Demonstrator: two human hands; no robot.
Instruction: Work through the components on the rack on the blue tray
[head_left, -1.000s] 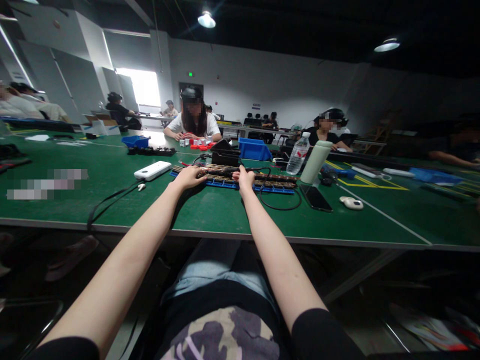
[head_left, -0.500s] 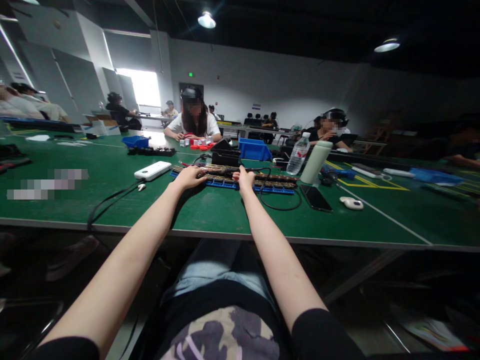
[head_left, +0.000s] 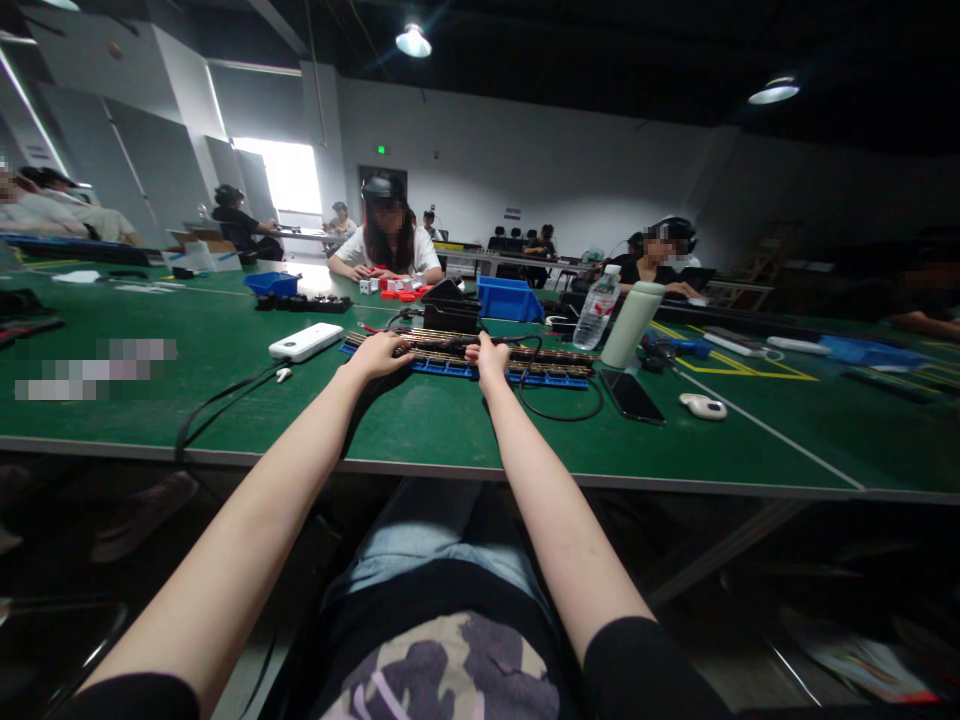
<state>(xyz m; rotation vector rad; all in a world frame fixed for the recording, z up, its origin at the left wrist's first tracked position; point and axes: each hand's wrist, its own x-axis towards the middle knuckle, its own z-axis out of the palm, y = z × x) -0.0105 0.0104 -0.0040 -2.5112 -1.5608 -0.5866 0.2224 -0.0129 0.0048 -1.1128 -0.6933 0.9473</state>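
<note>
A long row of thin copper-coloured rods or strips [head_left: 544,364] lies across a blue plastic rack [head_left: 442,369] in front of me. My left hand [head_left: 382,353] rests at its left part, fingers bent together and pointing right; what they pinch, if anything, is hidden. Around a slim black corded tool [head_left: 459,342], my right hand [head_left: 491,357] is closed, thumb raised. The tool lies level just above the strips, its left end close to my left fingertips. From its right side a black cable [head_left: 559,418] loops onto the table.
Behind the rack stand a black box [head_left: 450,312] and a blue bin [head_left: 510,298]. A white power bank [head_left: 306,342] lies left. To the right are a water bottle [head_left: 597,308], a pale green flask [head_left: 632,325], a phone [head_left: 632,396] and an earbud case [head_left: 703,406]. A person [head_left: 388,235] sits opposite.
My hands and the tool stay in place. At the right back, a co-worker's hand has come down from near the head towards the table.
</note>
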